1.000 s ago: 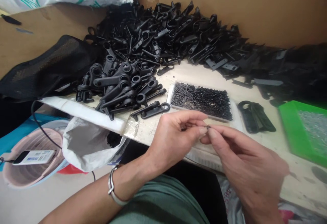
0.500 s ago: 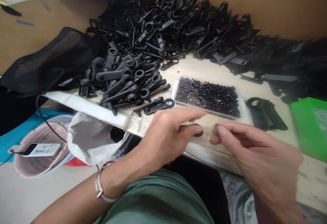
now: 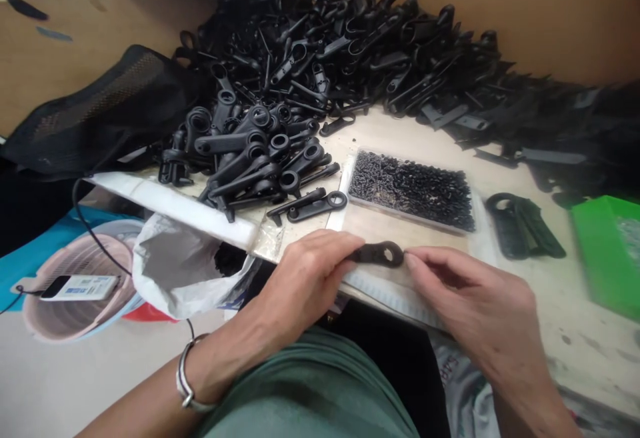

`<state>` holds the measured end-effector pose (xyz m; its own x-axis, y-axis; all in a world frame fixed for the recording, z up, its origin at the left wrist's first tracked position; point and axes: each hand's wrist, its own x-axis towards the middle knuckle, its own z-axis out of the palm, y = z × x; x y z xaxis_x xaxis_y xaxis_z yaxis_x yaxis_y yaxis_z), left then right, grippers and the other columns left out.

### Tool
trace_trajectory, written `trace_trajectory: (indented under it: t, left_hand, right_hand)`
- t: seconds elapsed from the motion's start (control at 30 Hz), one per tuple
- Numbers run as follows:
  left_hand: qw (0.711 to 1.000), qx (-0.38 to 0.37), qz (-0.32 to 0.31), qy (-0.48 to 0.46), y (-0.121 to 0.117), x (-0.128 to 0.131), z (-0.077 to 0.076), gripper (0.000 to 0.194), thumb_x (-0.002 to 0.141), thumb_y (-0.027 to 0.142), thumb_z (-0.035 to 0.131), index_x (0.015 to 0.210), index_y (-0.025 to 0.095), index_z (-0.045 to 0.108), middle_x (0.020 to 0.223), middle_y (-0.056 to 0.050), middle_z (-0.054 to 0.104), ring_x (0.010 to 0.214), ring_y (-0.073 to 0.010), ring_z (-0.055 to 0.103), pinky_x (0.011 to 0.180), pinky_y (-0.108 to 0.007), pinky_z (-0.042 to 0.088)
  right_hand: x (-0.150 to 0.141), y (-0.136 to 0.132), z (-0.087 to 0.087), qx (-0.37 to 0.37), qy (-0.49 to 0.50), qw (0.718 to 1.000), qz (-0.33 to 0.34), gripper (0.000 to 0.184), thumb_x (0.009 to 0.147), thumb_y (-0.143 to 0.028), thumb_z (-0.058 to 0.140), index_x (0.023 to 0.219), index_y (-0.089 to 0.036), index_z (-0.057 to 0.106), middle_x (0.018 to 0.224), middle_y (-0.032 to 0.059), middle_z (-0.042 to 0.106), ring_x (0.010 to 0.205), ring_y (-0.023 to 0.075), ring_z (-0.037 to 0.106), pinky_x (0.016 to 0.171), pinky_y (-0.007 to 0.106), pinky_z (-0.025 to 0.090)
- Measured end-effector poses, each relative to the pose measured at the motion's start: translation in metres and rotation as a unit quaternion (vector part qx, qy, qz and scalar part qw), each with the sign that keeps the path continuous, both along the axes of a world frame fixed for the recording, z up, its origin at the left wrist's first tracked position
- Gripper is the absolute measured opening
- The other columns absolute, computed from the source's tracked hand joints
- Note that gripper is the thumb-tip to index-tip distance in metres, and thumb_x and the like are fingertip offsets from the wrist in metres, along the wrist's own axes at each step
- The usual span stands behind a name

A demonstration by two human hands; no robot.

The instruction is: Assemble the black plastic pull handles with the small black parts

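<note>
My left hand (image 3: 313, 268) is closed on the narrow end of a black plastic lever (image 3: 383, 253), whose ring-shaped end points right. My right hand (image 3: 470, 291) is pinched, its fingertips at the outer edge of that ring; whatever lies between them is too small or hidden to make out. Just beyond both hands, a clear shallow tray (image 3: 413, 188) holds many tiny black pieces. Similar black levers (image 3: 260, 151) lie in a loose group to the left of the tray.
A large heap of black plastic parts (image 3: 325, 51) fills the back of the table. Right of the tray lie flat black pieces (image 3: 523, 225) and a green bin (image 3: 607, 251). A white sack (image 3: 173, 271) and a pink basket (image 3: 43, 311) stand below the left edge.
The lever's ring end now shows beyond my left fingers, which have drawn back slightly left and down. My right hand has shifted left, up to the ring; a tiny piece showed in its pinch before.
</note>
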<state>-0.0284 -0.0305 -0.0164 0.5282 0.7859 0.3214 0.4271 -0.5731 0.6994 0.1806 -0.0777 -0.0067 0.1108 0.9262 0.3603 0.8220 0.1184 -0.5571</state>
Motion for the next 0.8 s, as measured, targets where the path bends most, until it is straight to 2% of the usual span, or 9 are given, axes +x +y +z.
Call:
trace_trajectory:
  t: [0.13, 0.23, 0.33, 0.43, 0.6, 0.73, 0.8]
  left_hand:
    - [1.0, 0.005, 0.016, -0.007, -0.001, -0.002, -0.004, 0.027, 0.088, 0.011, 0.066, 0.114, 0.018, 0.065, 0.106, -0.004, 0.074, 0.097, -0.0178, 0.069, 0.088, -0.03, 0.056]
    - [0.999, -0.019, 0.033, -0.004, -0.001, 0.0, -0.001, 0.028, 0.088, 0.015, 0.067, 0.115, 0.02, 0.066, 0.106, -0.005, 0.075, 0.096, -0.0191, 0.07, 0.086, -0.031, 0.057]
    - [0.996, -0.061, 0.054, -0.031, 0.006, 0.01, 0.009, 0.027, 0.088, 0.022, 0.069, 0.114, 0.02, 0.068, 0.102, -0.005, 0.076, 0.089, -0.0189, 0.072, 0.08, -0.03, 0.057]
    - [0.987, -0.139, 0.04, -0.066, 0.019, 0.022, 0.016, 0.028, 0.089, 0.024, 0.066, 0.117, 0.018, 0.069, 0.1, -0.005, 0.077, 0.087, -0.0176, 0.072, 0.079, -0.028, 0.056]
    - [0.97, -0.227, 0.047, -0.068, 0.033, 0.028, 0.015, 0.034, 0.086, 0.026, 0.066, 0.118, 0.015, 0.069, 0.097, -0.006, 0.076, 0.081, -0.0171, 0.07, 0.072, -0.026, 0.056]
    - [0.968, -0.232, 0.057, -0.071, 0.026, 0.019, 0.013, 0.028, 0.092, 0.027, 0.06, 0.116, 0.015, 0.069, 0.093, -0.004, 0.075, 0.066, -0.0124, 0.066, 0.067, -0.025, 0.055]
    - [0.976, -0.207, 0.049, -0.054, 0.021, 0.014, 0.013, 0.022, 0.094, 0.027, 0.058, 0.107, 0.016, 0.071, 0.088, -0.003, 0.075, 0.068, -0.0129, 0.067, 0.069, -0.025, 0.055]
  right_hand:
    - [-0.001, 0.0, -0.001, -0.022, 0.053, 0.998, -0.034, 0.014, 0.082, -0.035, 0.066, 0.076, -0.025, 0.074, 0.068, -0.0037, 0.074, 0.051, 0.0117, 0.065, 0.055, 0.021, 0.055]
    - [-0.001, -0.001, 0.002, -0.051, 0.096, 0.992, -0.068, 0.014, 0.078, -0.037, 0.07, 0.076, -0.025, 0.076, 0.065, -0.0033, 0.073, 0.051, 0.0128, 0.065, 0.055, 0.021, 0.055]
    - [0.005, -0.004, 0.006, -0.082, 0.123, 0.975, -0.167, 0.019, 0.073, -0.041, 0.074, 0.079, -0.023, 0.078, 0.061, -0.0013, 0.072, 0.05, 0.0156, 0.066, 0.057, 0.024, 0.057]
    - [0.012, -0.008, 0.008, -0.098, 0.14, 0.956, -0.24, 0.024, 0.071, -0.043, 0.076, 0.081, -0.022, 0.079, 0.057, -0.0008, 0.07, 0.05, 0.0168, 0.066, 0.055, 0.023, 0.056]
    - [0.02, -0.016, 0.008, -0.123, 0.164, 0.948, -0.244, 0.02, 0.071, -0.04, 0.077, 0.078, -0.021, 0.079, 0.054, -0.0013, 0.068, 0.049, 0.0162, 0.065, 0.053, 0.021, 0.055]
    - [0.024, -0.018, 0.005, -0.109, 0.177, 0.949, -0.239, 0.019, 0.071, -0.038, 0.078, 0.076, -0.02, 0.079, 0.052, -0.0008, 0.067, 0.046, 0.0157, 0.063, 0.05, 0.021, 0.054]
    - [0.025, -0.018, 0.003, -0.104, 0.177, 0.949, -0.238, 0.019, 0.072, -0.038, 0.078, 0.077, -0.019, 0.079, 0.053, -0.0002, 0.068, 0.046, 0.0158, 0.064, 0.049, 0.02, 0.054]
